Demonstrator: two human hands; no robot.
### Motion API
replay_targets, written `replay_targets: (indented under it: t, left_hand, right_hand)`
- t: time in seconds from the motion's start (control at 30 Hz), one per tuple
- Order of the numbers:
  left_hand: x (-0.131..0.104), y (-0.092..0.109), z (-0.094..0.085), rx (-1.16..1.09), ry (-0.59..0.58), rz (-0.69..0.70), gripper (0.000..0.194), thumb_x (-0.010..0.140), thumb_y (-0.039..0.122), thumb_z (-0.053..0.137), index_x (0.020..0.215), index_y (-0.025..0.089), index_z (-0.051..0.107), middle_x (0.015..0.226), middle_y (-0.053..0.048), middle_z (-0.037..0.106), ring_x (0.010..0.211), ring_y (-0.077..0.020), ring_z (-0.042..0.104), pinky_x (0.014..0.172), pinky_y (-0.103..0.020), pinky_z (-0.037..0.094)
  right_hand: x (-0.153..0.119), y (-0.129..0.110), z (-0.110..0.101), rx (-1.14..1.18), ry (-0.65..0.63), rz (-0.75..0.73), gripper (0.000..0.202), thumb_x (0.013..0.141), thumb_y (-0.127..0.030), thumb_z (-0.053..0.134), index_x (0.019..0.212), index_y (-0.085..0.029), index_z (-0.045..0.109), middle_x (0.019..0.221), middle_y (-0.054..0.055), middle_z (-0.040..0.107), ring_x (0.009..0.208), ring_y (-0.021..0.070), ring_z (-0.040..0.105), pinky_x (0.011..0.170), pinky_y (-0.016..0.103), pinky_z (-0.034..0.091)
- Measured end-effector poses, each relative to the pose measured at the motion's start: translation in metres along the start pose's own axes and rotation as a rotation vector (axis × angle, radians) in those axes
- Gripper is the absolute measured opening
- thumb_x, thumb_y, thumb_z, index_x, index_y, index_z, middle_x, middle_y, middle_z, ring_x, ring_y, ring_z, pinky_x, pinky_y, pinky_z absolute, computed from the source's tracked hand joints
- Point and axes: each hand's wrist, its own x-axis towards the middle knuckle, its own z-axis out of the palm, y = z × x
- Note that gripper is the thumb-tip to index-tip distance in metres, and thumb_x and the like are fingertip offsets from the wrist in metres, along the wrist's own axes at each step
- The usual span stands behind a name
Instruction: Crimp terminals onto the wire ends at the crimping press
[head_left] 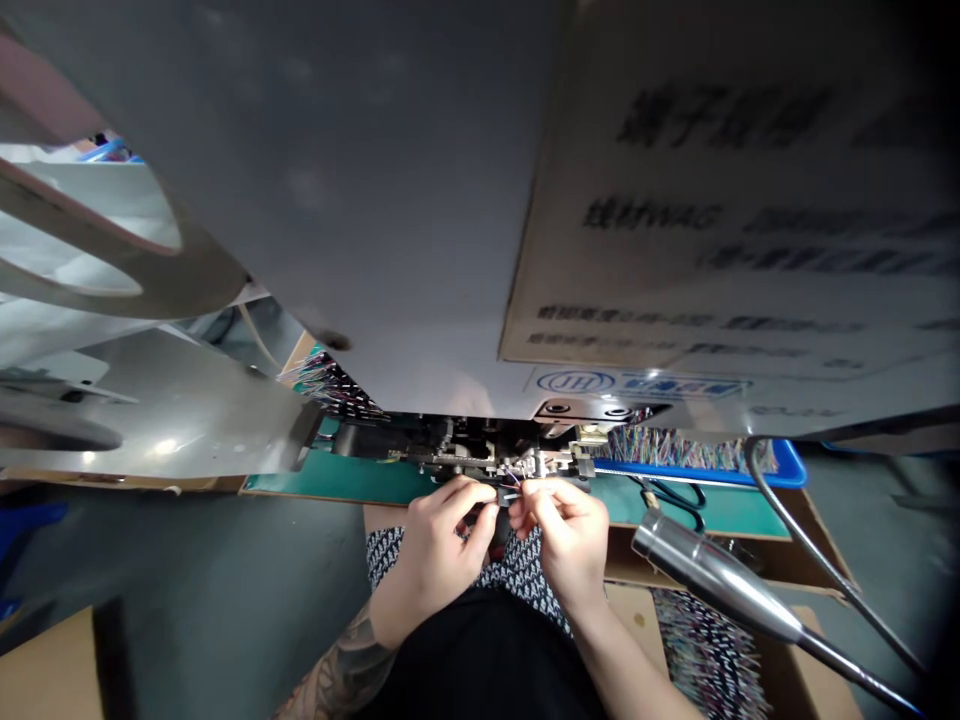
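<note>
My left hand (448, 540) is closed, with thumb and forefinger pinched at the front of the crimping machine's work head (480, 462). Just beside it, my right hand (568, 530) is closed in a pinch too, its fingers curled. Between the two sets of fingertips shows a short piece of thin wire (513, 496), whitish and partly hidden by the fingers. Fine coloured strands rise near the right fingertips towards the metal tooling. Small metal parts of the work head lie directly beyond both hands.
The machine's big grey housing (375, 200) overhangs the hands. On the green bench top (352, 480) are a blue tray (787, 465) of wires and black-handled scissors (690, 500). A metal lamp (712, 575) juts in at right. More wire bundles (709, 650) lie in a box below.
</note>
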Motion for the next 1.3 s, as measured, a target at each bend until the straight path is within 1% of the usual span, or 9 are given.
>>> replay_targets:
  t: [0.2, 0.43, 0.67, 0.77, 0.9, 1.0, 1.1, 1.2, 1.3]
  left_hand:
    - [0.000, 0.001, 0.004, 0.031, 0.084, 0.012, 0.013, 0.100, 0.015, 0.061, 0.097, 0.021, 0.072, 0.084, -0.004, 0.078, 0.066, -0.0139, 0.073, 0.056, -0.021, 0.058]
    - [0.000, 0.000, 0.005, 0.082, 0.126, 0.003, 0.013, 0.101, 0.016, 0.061, 0.096, 0.021, 0.072, 0.084, -0.004, 0.078, 0.063, -0.0137, 0.073, 0.057, -0.022, 0.058]
    - [-0.002, -0.003, 0.004, 0.092, 0.125, 0.022, 0.013, 0.102, 0.016, 0.062, 0.099, 0.020, 0.074, 0.087, -0.004, 0.078, 0.069, -0.0142, 0.074, 0.060, -0.022, 0.058]
    - [-0.003, -0.007, -0.003, 0.066, 0.080, 0.033, 0.013, 0.103, 0.015, 0.062, 0.101, 0.019, 0.074, 0.089, -0.005, 0.078, 0.073, -0.0153, 0.074, 0.062, -0.024, 0.058]
    - [0.000, -0.008, -0.019, 0.008, -0.090, 0.021, 0.015, 0.104, 0.015, 0.060, 0.100, 0.020, 0.074, 0.086, -0.003, 0.076, 0.070, -0.0143, 0.071, 0.063, -0.026, 0.054]
    - [0.003, -0.008, -0.031, -0.033, -0.216, 0.040, 0.018, 0.105, 0.015, 0.059, 0.096, 0.020, 0.074, 0.086, -0.002, 0.077, 0.075, -0.0148, 0.072, 0.067, -0.027, 0.053]
    - [0.004, -0.008, -0.034, -0.030, -0.231, 0.066, 0.017, 0.103, 0.014, 0.060, 0.095, 0.020, 0.073, 0.087, -0.002, 0.077, 0.075, -0.0143, 0.071, 0.066, -0.027, 0.052]
    - [0.003, -0.006, -0.028, -0.002, -0.116, 0.108, 0.013, 0.101, 0.011, 0.063, 0.097, 0.019, 0.072, 0.089, -0.003, 0.077, 0.074, -0.0140, 0.071, 0.065, -0.026, 0.053]
    - [0.001, -0.002, -0.017, 0.029, 0.012, 0.151, 0.013, 0.099, 0.009, 0.064, 0.101, 0.019, 0.072, 0.091, -0.003, 0.077, 0.074, -0.0136, 0.072, 0.066, -0.025, 0.055]
  right_hand:
    - [0.010, 0.005, 0.000, -0.007, -0.025, 0.014, 0.038, 0.093, -0.043, 0.079, 0.063, -0.020, 0.077, 0.059, 0.003, 0.072, 0.047, 0.0148, 0.061, 0.049, 0.026, 0.053]
    - [0.012, 0.004, 0.001, 0.002, -0.040, 0.057, 0.042, 0.095, -0.045, 0.079, 0.061, -0.019, 0.077, 0.055, 0.001, 0.069, 0.044, 0.0127, 0.056, 0.044, 0.024, 0.045]
    - [0.010, 0.001, 0.004, -0.037, -0.039, 0.037, 0.044, 0.094, -0.046, 0.079, 0.060, -0.020, 0.076, 0.054, 0.001, 0.068, 0.044, 0.0128, 0.056, 0.043, 0.024, 0.045]
    - [0.010, -0.004, 0.000, -0.048, -0.103, 0.066, 0.036, 0.091, -0.046, 0.083, 0.066, -0.020, 0.080, 0.058, 0.002, 0.072, 0.046, 0.0137, 0.059, 0.044, 0.024, 0.048]
    - [0.012, -0.014, -0.015, -0.124, -0.259, 0.097, 0.025, 0.088, -0.044, 0.086, 0.080, -0.020, 0.085, 0.059, 0.002, 0.074, 0.045, 0.0160, 0.064, 0.045, 0.026, 0.053]
    - [0.016, -0.018, -0.027, -0.272, -0.408, 0.036, 0.024, 0.089, -0.038, 0.082, 0.075, -0.020, 0.083, 0.057, 0.002, 0.074, 0.046, 0.0158, 0.065, 0.048, 0.025, 0.055]
    - [0.017, -0.017, -0.031, -0.376, -0.467, -0.050, 0.022, 0.092, -0.033, 0.079, 0.075, -0.019, 0.081, 0.059, 0.002, 0.075, 0.047, 0.0146, 0.065, 0.048, 0.023, 0.054]
    - [0.010, -0.012, -0.023, -0.299, -0.349, -0.140, 0.022, 0.094, -0.033, 0.077, 0.077, -0.019, 0.077, 0.056, 0.000, 0.072, 0.044, 0.0150, 0.064, 0.046, 0.024, 0.054]
    - [0.000, -0.008, -0.010, -0.221, -0.054, -0.175, 0.022, 0.094, -0.036, 0.078, 0.079, -0.020, 0.075, 0.053, -0.001, 0.067, 0.042, 0.0158, 0.060, 0.044, 0.026, 0.053]
